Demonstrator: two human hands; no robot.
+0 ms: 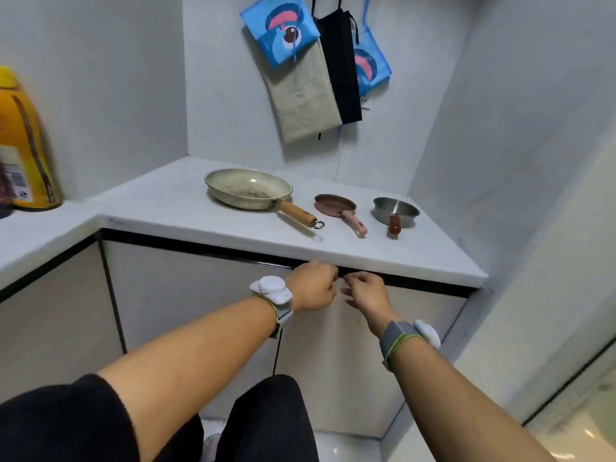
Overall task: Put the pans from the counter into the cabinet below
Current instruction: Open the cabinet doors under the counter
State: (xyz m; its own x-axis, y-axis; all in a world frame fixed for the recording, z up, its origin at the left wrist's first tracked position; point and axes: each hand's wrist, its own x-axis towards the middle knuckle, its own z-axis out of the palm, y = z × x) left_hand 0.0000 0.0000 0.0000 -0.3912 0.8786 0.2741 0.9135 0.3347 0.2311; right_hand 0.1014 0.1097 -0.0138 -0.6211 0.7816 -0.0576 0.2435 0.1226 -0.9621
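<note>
Three pans stand on the white counter [186, 208]: a large cream frying pan [248, 188] with a wooden handle, a small pink pan [335, 204], and a small steel pan [395, 210] with a red-brown handle. Below the counter edge, my left hand [313, 286] has its fingers hooked at the dark gap atop the left cabinet door [200, 295]. My right hand [366, 290] rests with curled fingers at the top of the right cabinet door [350, 378]. Both doors look closed.
A yellow bottle [25, 141] stands at the far left of the counter. Fabric bags [316, 61] hang on the back wall above the pans. A wall closes the right side. My legs in dark trousers are low in view.
</note>
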